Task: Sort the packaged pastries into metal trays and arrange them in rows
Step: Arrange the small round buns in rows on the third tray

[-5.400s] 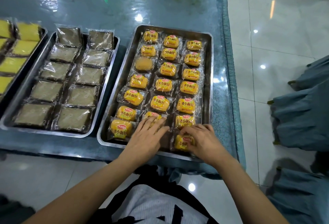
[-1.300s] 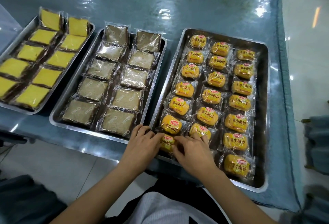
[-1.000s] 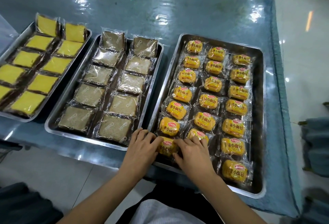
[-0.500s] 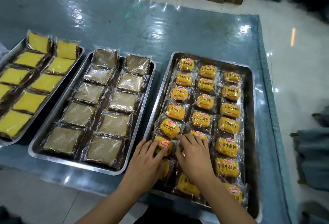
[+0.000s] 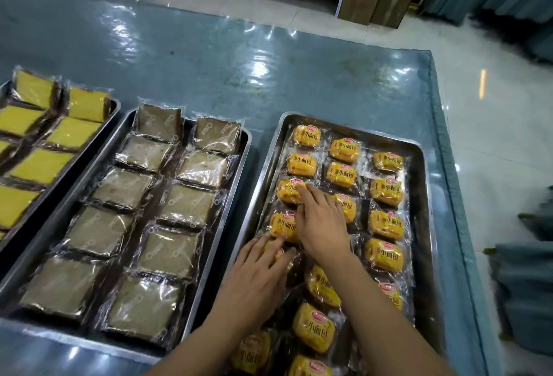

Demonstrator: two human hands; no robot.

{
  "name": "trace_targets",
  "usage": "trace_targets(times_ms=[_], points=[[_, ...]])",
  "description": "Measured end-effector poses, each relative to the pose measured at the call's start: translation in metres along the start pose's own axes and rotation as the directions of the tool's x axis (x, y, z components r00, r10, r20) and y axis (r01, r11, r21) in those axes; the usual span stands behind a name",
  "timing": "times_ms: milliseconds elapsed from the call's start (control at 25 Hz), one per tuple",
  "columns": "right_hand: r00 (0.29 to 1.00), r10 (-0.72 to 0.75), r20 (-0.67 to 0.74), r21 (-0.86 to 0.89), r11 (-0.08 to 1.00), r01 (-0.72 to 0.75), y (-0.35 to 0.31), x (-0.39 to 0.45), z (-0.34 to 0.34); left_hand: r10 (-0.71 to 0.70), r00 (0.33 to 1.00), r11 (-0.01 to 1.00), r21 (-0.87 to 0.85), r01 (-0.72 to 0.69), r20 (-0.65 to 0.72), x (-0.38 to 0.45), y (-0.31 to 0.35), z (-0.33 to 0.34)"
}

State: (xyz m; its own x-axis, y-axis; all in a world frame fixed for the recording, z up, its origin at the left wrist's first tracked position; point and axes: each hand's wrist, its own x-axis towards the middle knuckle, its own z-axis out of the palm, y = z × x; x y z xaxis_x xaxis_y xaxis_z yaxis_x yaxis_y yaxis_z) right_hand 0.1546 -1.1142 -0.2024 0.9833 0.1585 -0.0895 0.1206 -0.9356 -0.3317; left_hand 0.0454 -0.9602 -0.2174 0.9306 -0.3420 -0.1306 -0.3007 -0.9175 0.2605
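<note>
The small yellow bun packets (image 5: 386, 191) lie in three rows in the right-hand metal tray (image 5: 426, 226), which sits at about four o'clock on the blue plastic-covered table (image 5: 209, 55). The row nearest nine o'clock is the one being tidied. The right hand (image 5: 321, 223) reaches toward twelve o'clock, fingers spread and flat, their tips resting on the third packet (image 5: 288, 191) of that row; it presses rather than grips. The left hand (image 5: 257, 274) lies palm-down just toward six o'clock of it, fingers loosely extended over a packet (image 5: 279, 253) that is mostly hidden beneath them. Whether any finger curls under the wrapper I cannot tell, as the hand covers it.

The step looks like nudging the left row into line. To do it well, slide each packet by its clear wrapper edge with light, flat pressure so the soft bun is not squashed, hold the neighbour steady with the other hand, and match the spacing of the middle row. The packets near six o'clock sit crooked and overlapping, and likely need the same.

At nine o'clock stand a tray of brown cake slices (image 5: 167, 196) and, farther out, a tray of yellow cake slices (image 5: 39, 166), both already in rows.
</note>
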Motion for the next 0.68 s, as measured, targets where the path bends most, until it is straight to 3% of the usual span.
trace_targets(times_ms=[400, 680], points=[[0.985, 0.006, 0.171, -0.127, 0.992, 0.016, 0.016, 0.077, 0.012, 0.04, 0.996, 0.997, -0.063, -0.035, 0.085, 0.037, -0.004, -0.002], [0.991, -0.004, 0.132, -0.09, 0.996, 0.016, 0.015, 0.079, 0.011, 0.006, 0.996, 0.995, -0.104, 0.003, 0.089, 0.036, -0.005, 0.005]])
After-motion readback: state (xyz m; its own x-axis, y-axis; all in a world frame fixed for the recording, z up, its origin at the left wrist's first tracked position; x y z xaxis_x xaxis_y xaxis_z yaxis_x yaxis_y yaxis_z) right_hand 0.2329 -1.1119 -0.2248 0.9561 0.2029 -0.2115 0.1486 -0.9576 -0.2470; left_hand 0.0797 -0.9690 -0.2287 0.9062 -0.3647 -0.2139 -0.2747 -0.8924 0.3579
